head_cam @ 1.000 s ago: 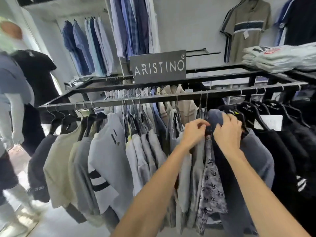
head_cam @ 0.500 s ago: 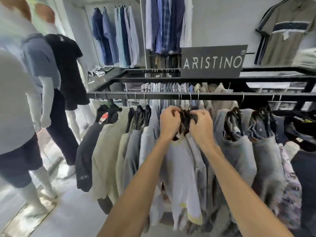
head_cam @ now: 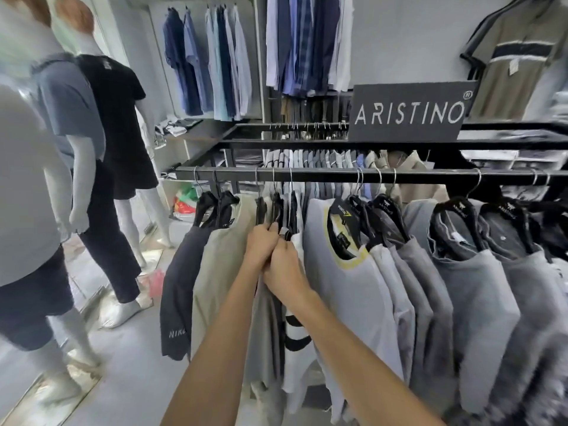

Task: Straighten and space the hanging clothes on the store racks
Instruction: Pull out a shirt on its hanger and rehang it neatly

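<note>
A black metal rack rail [head_cam: 332, 176] carries a row of shirts on black hangers. My left hand [head_cam: 261, 245] and my right hand [head_cam: 284, 269] meet at the shoulders of a tight bunch of grey and white shirts [head_cam: 270, 318] near the rail's left end, fingers curled into the cloth and hangers. Left of them hang a beige shirt [head_cam: 215, 272] and a dark navy one [head_cam: 176, 287]. To the right hangs a grey shirt with a yellow collar [head_cam: 341, 287], then several grey shirts [head_cam: 479, 302] spaced wider apart.
Three dressed mannequins [head_cam: 101, 133] stand on the left by the floor space. An "ARISTINO" sign [head_cam: 408, 112] sits on the rack's top. A second rail behind holds more shirts [head_cam: 319, 156]. Blue and white shirts [head_cam: 209, 63] hang on the back wall.
My hands and my view have moved left along the rail, from the middle shirts to the bunch near the left end. The shirts passed over now hang spaced apart.
</note>
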